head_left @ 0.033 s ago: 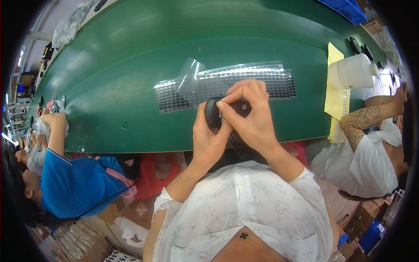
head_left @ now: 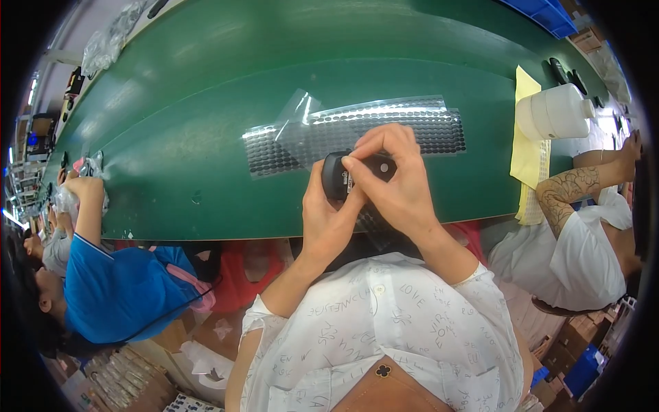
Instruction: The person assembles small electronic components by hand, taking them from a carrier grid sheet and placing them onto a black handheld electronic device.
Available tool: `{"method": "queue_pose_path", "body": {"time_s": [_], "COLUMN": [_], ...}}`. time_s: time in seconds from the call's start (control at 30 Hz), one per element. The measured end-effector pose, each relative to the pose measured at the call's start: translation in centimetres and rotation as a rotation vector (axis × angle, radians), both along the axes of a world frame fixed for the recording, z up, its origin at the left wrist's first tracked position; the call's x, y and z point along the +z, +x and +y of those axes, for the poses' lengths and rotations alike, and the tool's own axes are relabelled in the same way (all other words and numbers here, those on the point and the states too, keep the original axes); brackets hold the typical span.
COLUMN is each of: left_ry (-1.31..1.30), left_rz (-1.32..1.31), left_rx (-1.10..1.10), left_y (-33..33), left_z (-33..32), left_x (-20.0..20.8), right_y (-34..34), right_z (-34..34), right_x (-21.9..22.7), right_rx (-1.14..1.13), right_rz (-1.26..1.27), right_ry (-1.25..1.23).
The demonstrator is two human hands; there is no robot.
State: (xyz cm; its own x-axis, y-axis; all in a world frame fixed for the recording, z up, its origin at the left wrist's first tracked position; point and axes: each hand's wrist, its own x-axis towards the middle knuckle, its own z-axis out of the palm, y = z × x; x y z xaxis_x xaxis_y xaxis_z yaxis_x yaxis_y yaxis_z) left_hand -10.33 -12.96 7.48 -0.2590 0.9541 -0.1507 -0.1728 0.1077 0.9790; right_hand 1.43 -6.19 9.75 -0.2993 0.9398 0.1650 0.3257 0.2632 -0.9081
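Observation:
My left hand (head_left: 329, 218) grips a black rounded device (head_left: 334, 176) by its left side and lower edge. It looks like a computer mouse with its underside up, with a small pale label and a light round spot near its right end. Over it, my right hand (head_left: 397, 168) has thumb and forefinger pinched together against the device's surface. Anything between those fingertips is too small or hidden. Just beyond my hands, clear sheets of black oval stickers (head_left: 439, 134) lie on the green table (head_left: 206, 96). A loose piece of clear film (head_left: 296, 120) rests across them, partly raised.
To the right, a white plastic bottle (head_left: 549, 113) lies on yellow sheets (head_left: 527, 154) that hang over the table edge. Several black devices (head_left: 559, 71) sit farther right. Co-workers sit on both sides, one in a blue shirt (head_left: 130, 288). A blue bin (head_left: 546, 15) stands at the far right.
The device and my right fingertips have shifted very slightly, and a little more of the pale label shows. Both hands keep their hold.

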Motion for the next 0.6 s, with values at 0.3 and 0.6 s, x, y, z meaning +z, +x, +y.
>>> {"method": "queue_pose_path", "body": {"time_s": [0.3, 0.6], "left_ry": [-0.043, -0.021], "left_rz": [-0.034, 0.084], "left_rx": [-0.006, 0.016], "left_y": [-0.5, -0.6], "left_z": [0.0, 0.0], "left_x": [-0.2, -0.7], "right_y": [-0.3, -0.4], "right_z": [0.5, 0.9], "right_x": [-0.5, -1.2], "right_rx": [0.069, 0.130], "right_rz": [0.178, 0.190], "right_ry": [-0.260, -0.331]}}
